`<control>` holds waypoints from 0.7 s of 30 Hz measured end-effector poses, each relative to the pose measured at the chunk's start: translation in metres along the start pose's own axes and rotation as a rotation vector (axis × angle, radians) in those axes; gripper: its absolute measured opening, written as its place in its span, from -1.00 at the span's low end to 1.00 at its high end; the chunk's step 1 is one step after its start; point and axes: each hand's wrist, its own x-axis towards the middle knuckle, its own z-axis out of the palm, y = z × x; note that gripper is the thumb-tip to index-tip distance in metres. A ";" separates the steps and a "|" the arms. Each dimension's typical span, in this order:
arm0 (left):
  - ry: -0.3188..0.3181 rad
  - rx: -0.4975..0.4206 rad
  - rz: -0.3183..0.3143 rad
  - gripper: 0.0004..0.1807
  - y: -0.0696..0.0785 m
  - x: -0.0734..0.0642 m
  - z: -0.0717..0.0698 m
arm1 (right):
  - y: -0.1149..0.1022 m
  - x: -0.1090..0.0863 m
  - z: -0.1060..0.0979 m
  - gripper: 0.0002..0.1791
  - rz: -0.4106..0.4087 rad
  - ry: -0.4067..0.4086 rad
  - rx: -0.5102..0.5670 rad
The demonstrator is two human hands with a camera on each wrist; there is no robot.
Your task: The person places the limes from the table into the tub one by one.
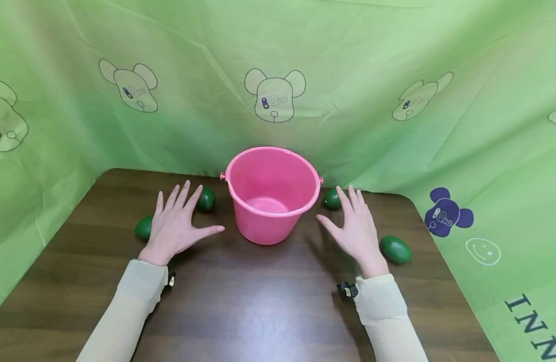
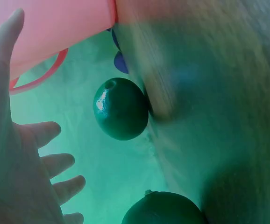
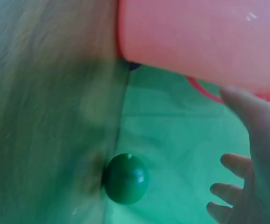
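Note:
A pink bucket [image 1: 265,229] stands upright at the back middle of the table, between both hands. My left hand [image 1: 176,226] hovers left of it, fingers spread and straight, holding nothing. Beside that hand lie two smooth dark-green oval fruits: one [image 1: 206,199] past the fingertips, another [image 1: 144,228] partly hidden behind the hand. On the bucket's right, my right hand [image 1: 357,234] is also spread and empty. One green fruit [image 1: 332,199] lies just beyond its index finger, and another [image 1: 395,250] to the right of its wrist. In the right wrist view a single green fruit [image 3: 126,179] shows.
The brown wooden table [image 1: 260,311] carries all of these. A green curtain [image 1: 278,45] printed with bear faces hangs behind the table and at both sides. The bucket's pink handle [image 2: 44,78] hangs down at its back.

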 end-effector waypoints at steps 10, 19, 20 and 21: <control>0.012 -0.059 0.013 0.23 0.002 0.000 -0.002 | -0.025 0.003 -0.017 -0.26 -0.090 0.145 0.167; 0.052 -0.119 0.044 0.04 0.002 -0.003 0.004 | -0.059 -0.006 -0.029 -0.29 -0.176 0.202 0.258; 0.055 -0.121 0.050 0.03 0.002 -0.003 0.005 | -0.063 -0.007 -0.029 -0.29 -0.191 0.205 0.267; 0.056 -0.122 0.052 0.02 0.002 -0.004 0.006 | -0.066 -0.008 -0.029 -0.28 -0.203 0.205 0.273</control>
